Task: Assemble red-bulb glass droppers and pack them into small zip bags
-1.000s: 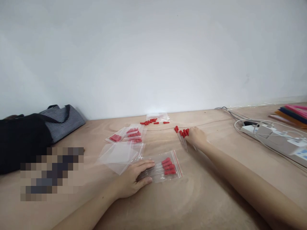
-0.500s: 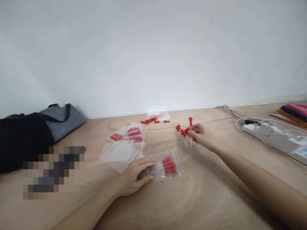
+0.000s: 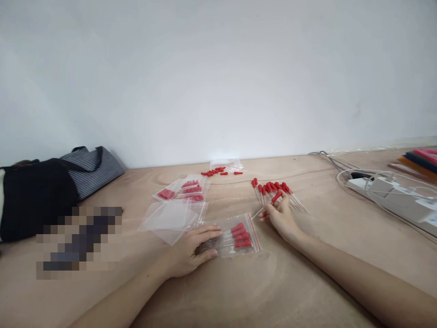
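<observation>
Fingers apart, my left hand [image 3: 190, 250] lies on the left end of a clear zip bag [image 3: 229, 251]. Inside that bag are several droppers [image 3: 243, 235] with red rubber bulbs pointing right, toward the red-striped edge. My right hand [image 3: 282, 216] pinches one dropper [image 3: 276, 197] near its red bulb. Its thin clear tip slants down and left, close to the bag's striped edge. Just behind this hand, a row of loose droppers [image 3: 271, 186] lies on the table, partly hidden by my fingers.
Left of centre are flat zip bags [image 3: 170, 218] and filled bags [image 3: 191, 189]. Loose red bulbs [image 3: 213, 172] and a bag of clear tubes [image 3: 225, 164] lie near the wall. A power strip [image 3: 392, 191] with cables stands right; a black striped bag [image 3: 92, 173] sits left.
My right hand has come down and toward me from the row, bringing one dropper, which has turned from upright to slanting. My left hand stays on the bag.
</observation>
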`<state>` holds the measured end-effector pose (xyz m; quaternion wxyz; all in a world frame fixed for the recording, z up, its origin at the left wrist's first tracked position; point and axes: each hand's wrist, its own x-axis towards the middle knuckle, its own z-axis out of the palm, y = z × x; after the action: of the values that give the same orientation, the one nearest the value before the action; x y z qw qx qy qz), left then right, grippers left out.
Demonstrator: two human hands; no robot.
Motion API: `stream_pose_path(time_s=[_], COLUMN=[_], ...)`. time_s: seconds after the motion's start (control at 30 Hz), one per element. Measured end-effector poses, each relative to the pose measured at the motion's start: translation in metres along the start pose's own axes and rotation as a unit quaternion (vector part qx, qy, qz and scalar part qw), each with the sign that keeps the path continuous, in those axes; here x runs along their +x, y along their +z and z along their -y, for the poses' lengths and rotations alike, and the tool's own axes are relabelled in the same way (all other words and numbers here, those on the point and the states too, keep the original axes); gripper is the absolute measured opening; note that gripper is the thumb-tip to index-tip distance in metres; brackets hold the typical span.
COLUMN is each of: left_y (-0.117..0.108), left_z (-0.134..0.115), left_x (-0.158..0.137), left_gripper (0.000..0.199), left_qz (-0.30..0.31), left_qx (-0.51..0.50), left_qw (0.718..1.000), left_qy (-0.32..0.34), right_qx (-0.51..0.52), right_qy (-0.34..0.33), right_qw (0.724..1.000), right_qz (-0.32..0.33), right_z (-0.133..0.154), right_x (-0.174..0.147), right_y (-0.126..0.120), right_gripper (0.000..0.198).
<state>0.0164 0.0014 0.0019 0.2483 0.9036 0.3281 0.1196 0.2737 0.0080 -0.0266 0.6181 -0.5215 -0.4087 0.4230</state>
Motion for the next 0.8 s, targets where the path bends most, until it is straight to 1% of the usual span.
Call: stream_pose_path(time_s=[0.1, 0.23, 0.37, 0.47, 0.57, 0.67, 0.73, 0.8], left_y=[0.001, 0.001, 0.001, 0.0, 0.0, 0.0, 0.001, 0.001], left_z=[0.001, 0.001, -0.001, -0.001, -0.002, -0.002, -0.001, -0.001], left_x=[-0.001, -0.002, -0.002, -0.002, -0.001, -0.002, -0.002, -0.003], left_gripper=[0.037, 0.038, 0.038, 0.037, 0.038, 0.037, 0.038, 0.039], left_qz=[0.0, 0.0, -0.004, -0.005, 0.0, 0.0, 0.0, -0.001], left_qx=[-0.004, -0.004, -0.007, -0.004, 0.001, -0.001, -0.002, 0.003], left_qw=[1.0, 1.0, 1.0, 1.0, 1.0, 1.0, 1.0, 1.0], left_qy=[0.0, -0.007, -0.005, -0.006, -0.012, -0.011, -0.009, -0.009], right_qx=[0.043, 0.09, 0.072, 0.041, 0.006, -0.006, -0.004, 0.001], right_qy=[0.008, 0.038, 0.084, 0.098, 0.06, 0.026, 0.033, 0.054], right_qw=[0.999, 0.995, 0.992, 0.988, 0.989, 0.987, 0.982, 0.975], right_qz=[0.009, 0.011, 0.068, 0.109, 0.137, 0.156, 0.185, 0.217], right_z=[-0.005, -0.008, -0.009, -0.007, -0.005, -0.004, -0.004, -0.003], right_x=[-0.001, -0.002, 0.001, 0.004, 0.004, 0.002, 0.0, -0.001], right_y=[0.004, 0.008, 0.004, -0.001, -0.002, 0.0, 0.001, 0.002], right_gripper=[0.049, 0.037, 0.026, 0.029, 0.037, 0.038, 0.036, 0.035])
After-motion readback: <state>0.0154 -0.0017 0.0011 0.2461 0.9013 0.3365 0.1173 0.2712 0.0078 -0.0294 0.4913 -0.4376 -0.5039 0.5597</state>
